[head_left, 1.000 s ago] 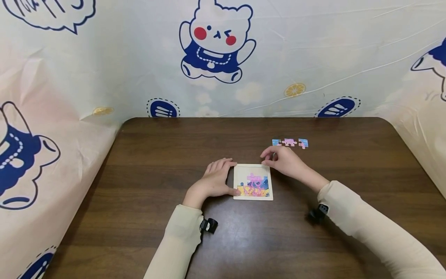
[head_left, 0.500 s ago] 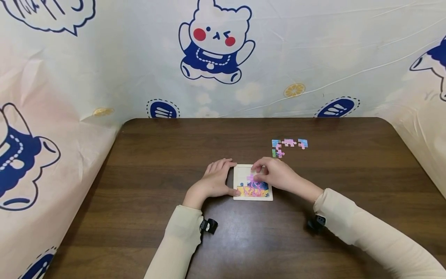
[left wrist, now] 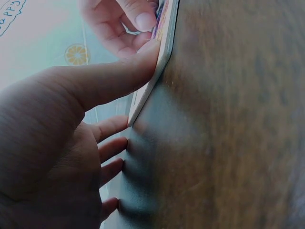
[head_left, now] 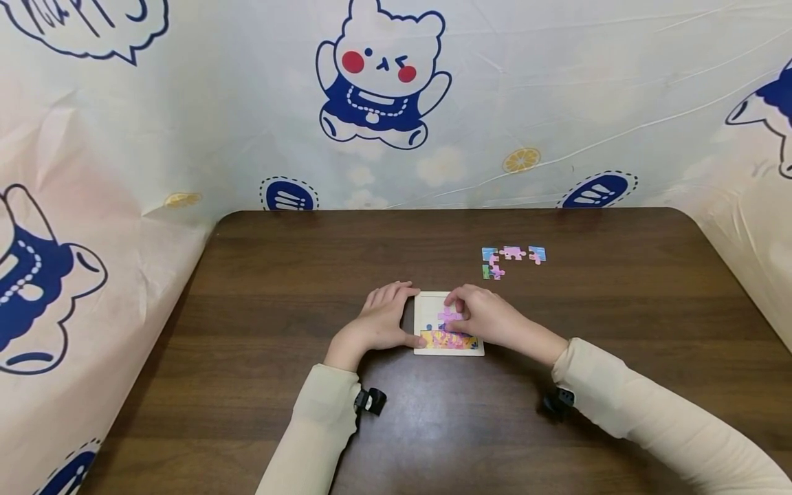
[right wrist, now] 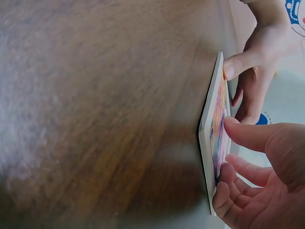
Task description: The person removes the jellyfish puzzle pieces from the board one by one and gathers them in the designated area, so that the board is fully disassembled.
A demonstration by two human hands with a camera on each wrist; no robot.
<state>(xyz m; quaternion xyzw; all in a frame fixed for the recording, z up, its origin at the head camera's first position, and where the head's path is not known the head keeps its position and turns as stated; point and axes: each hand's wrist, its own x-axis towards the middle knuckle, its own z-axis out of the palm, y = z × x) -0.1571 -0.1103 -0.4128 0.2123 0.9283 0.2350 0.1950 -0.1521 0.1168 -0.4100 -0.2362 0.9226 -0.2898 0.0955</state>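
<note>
A square jigsaw puzzle tray (head_left: 427, 311) with a pale frame lies on the table, its lower part filled with yellow, pink and blue pieces. My left hand (head_left: 379, 324) steadies its left side, thumb over the near corner and index finger at the far one; the other fingers spread out on the table. Over the tray's right half, my right hand (head_left: 495, 315) bends its thumb and fingertips about a pink puzzle piece (head_left: 448, 315). In the right wrist view, the thumb and fingertips meet the puzzle's surface (right wrist: 218, 131). The right hand hides the tray's upper right.
Several loose puzzle pieces (head_left: 512, 253), pink, blue and green, lie behind the tray to the right. The brown wooden table (head_left: 297, 275) ends at a printed cloth backdrop (head_left: 235, 103). A small black camera (head_left: 374, 401) sits on the left wrist.
My right hand has moved left and toward me from the tray's far right corner onto the pink piece, uncovering a loose green-and-pink piece behind. The left hand has stayed put.
</note>
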